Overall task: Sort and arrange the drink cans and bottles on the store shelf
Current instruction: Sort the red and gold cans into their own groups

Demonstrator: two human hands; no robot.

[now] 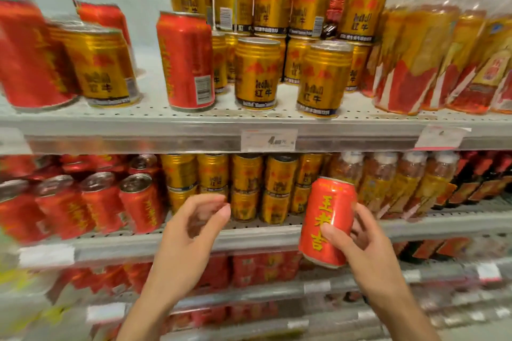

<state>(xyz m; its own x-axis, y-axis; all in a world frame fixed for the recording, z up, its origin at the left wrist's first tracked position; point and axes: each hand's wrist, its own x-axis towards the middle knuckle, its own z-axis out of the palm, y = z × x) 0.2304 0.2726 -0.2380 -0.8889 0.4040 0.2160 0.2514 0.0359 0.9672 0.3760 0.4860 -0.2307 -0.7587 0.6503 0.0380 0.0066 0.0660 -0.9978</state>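
Note:
My right hand [357,241] grips a red can with yellow characters [327,219], held tilted in front of the middle shelf. My left hand [194,227] hovers empty with fingers curled apart, just before the gold cans [246,188] on the middle shelf [249,232]. On the upper shelf [194,122] a lone red can [187,61] stands among gold cans [256,72], and more gold cans are stacked behind. Red cans [27,52] and one gold can [102,66] stand at the upper left. Rows of red cans [105,202] fill the middle shelf's left.
Plastic drink bottles [415,63] crowd the right of the upper shelf, and more bottles [388,183] fill the right of the middle shelf. A price tag [268,140] hangs on the upper shelf's front rail. Red packs [249,268] sit on lower shelves.

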